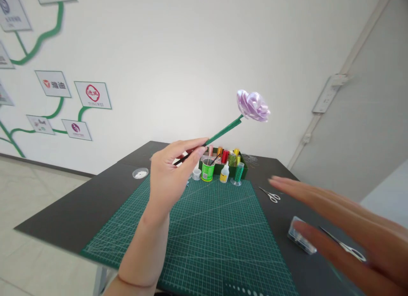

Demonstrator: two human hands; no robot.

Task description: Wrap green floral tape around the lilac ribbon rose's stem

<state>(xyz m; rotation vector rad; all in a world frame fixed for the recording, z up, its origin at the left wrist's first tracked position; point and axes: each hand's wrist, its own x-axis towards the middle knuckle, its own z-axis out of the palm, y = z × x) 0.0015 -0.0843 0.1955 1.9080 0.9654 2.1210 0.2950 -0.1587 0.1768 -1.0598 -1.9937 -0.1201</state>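
Note:
My left hand (174, 166) is closed in a pinch on the stem of an artificial flower (253, 106), held up above the table. Its pale purple, glossy petals face up and to the right, and the stem (223, 133) is wrapped in green, with a thin dark end showing behind my fingers. On the right, my right hand (347, 228) is stretched out and slightly blurred, fingers extended, holding nothing. Below it lie a clear plastic box (301, 238) and a pair of scissors (352, 250), partly covered by the hand.
A green cutting mat (216, 228) covers the middle of the dark table (73, 219). At its far edge stand a green can (208, 172), a glue bottle (224, 173), a green thread spool (239, 172) and a box of spools (245, 170). Small scissors (270, 196) lie right; a round dish (140, 173) left.

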